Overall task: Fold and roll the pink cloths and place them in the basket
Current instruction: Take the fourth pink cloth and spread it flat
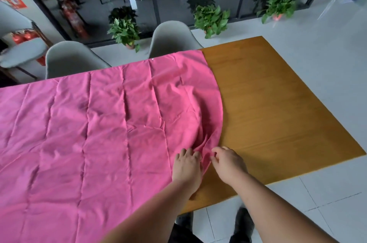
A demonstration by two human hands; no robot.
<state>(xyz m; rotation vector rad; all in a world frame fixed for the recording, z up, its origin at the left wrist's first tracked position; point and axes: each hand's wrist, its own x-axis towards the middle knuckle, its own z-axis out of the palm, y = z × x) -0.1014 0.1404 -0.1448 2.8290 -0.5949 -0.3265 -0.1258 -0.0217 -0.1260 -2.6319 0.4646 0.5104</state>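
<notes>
**Two hands working at the cloth's near right corner**

One pink cloth (99, 133) is lying spread across the left and middle of the desk (278, 113), creased in long lines running from the near side to the far side. Its right edge is curving down the wood from the far side toward the near corner, leaving the right part of the desk bare.

Both hands are meeting at that near right corner. The left hand (186, 165) is lying on top of the cloth just inside the edge, its fingers spread and fairly straight, pressing the fabric down. The right hand (228, 163) is sitting just beside it, over the bare wood, with its fingers curled; its thumb and forefinger are closing on the cloth's edge in a pinch. Between the two hands the fabric is bunching into raised folds that are fanning away toward the far side.

Two grey chairs (67, 57) are standing at the far side of the desk, and three potted plants (210, 20) are sitting on the floor (327, 63) along a dark glass wall behind them.
</notes>
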